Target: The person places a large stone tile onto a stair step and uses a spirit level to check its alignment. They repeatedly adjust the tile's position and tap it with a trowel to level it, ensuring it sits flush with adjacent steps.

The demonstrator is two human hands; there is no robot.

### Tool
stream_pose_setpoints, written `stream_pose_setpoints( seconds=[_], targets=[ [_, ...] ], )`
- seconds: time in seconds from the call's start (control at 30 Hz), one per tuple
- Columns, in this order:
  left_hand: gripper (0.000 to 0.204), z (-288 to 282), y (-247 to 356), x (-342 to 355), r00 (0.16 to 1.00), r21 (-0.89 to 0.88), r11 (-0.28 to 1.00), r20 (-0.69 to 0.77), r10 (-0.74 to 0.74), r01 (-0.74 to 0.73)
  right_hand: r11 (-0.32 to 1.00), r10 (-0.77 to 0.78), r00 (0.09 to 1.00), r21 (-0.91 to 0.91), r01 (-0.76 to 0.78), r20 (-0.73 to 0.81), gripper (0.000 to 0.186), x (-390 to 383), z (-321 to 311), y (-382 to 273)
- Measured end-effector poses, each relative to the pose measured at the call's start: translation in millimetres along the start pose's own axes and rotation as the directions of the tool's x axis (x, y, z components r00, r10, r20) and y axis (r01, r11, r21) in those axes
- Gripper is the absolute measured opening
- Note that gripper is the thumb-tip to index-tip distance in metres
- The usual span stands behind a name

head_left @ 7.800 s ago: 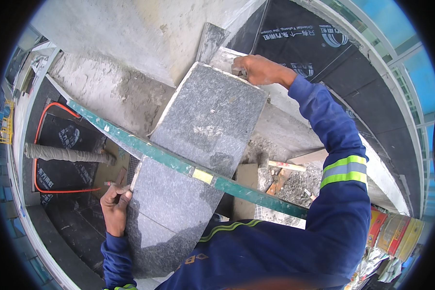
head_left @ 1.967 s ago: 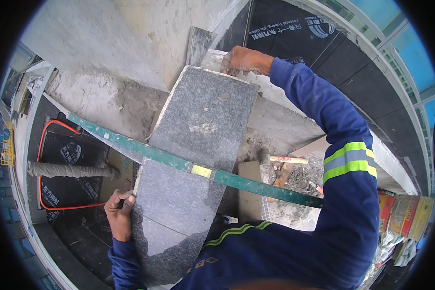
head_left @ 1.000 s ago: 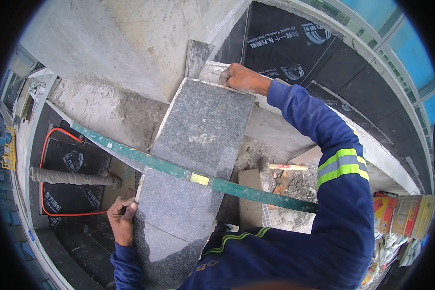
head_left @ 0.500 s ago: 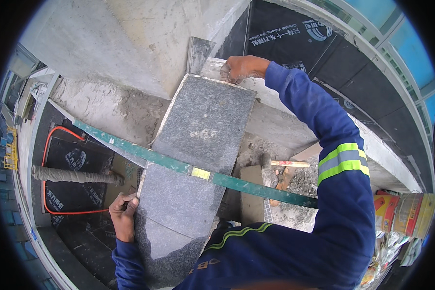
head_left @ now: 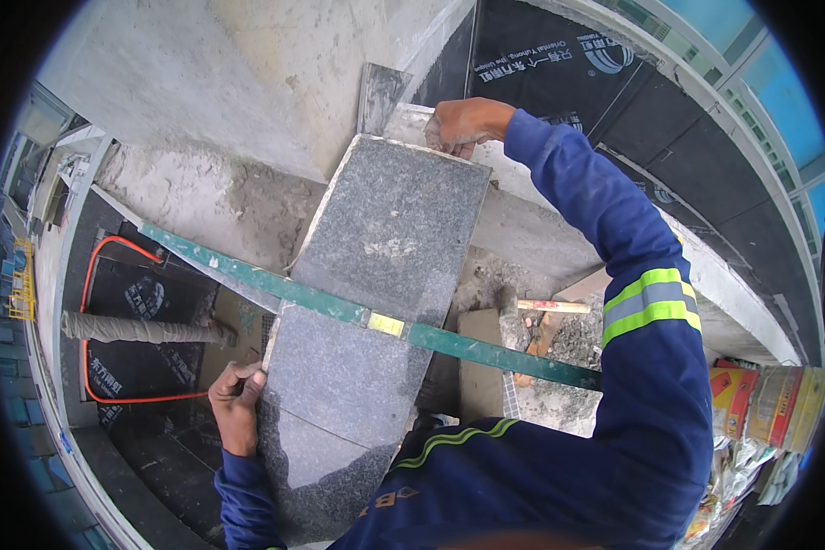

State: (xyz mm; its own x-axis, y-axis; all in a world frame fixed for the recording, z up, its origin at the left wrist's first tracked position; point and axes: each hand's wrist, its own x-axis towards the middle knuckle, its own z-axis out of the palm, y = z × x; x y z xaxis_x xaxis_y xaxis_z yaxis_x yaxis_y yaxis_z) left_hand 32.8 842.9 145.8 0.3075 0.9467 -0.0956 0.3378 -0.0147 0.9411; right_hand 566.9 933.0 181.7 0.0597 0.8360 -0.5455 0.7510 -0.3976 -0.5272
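Observation:
Two speckled grey stone slabs lie end to end before me, a far slab (head_left: 399,211) and a near slab (head_left: 335,376) with dark wet patches. Across them rests a long green spirit level (head_left: 486,353) with a yellow vial window. My left hand (head_left: 236,403) is closed in a pinch at the left edge of the near slab; anything between its fingertips is too small to make out. At the far edge of the far slab, my right hand (head_left: 466,126) has its fingers curled down and closed; its fingertips are partly hidden.
A concrete wall (head_left: 220,82) rises beyond the slabs. Right of them lie a hammer (head_left: 550,306) with a pale handle and rubble. An orange hose (head_left: 86,312) and a wrapped pipe (head_left: 137,330) are at left. Stacked buckets (head_left: 775,408) stand at the right.
The view has shifted slightly. My right hand's fingers now point further down at the far slab's edge. My left hand keeps its pinch, and the level stays across the slabs.

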Motion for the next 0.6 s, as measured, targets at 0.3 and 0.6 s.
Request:
stream_pose_setpoints(
  seconds=[0.3, 0.6],
  targets=[
    [0.007, 5.5, 6.3, -0.5, 1.0, -0.042, 0.999, -0.011, -0.009, 0.009, 0.994, -0.104, 0.982, -0.048, 0.097, -0.161, 0.025, 26.5, 9.1, -1.3],
    [0.007, 4.0, 7.9, -1.0, 1.0, 0.046, 0.998, -0.008, 0.03, -0.03, 0.999, -0.009, 0.989, 0.046, 0.016, -0.145, 0.036, 17.4, 11.6, -5.0]
  ],
)
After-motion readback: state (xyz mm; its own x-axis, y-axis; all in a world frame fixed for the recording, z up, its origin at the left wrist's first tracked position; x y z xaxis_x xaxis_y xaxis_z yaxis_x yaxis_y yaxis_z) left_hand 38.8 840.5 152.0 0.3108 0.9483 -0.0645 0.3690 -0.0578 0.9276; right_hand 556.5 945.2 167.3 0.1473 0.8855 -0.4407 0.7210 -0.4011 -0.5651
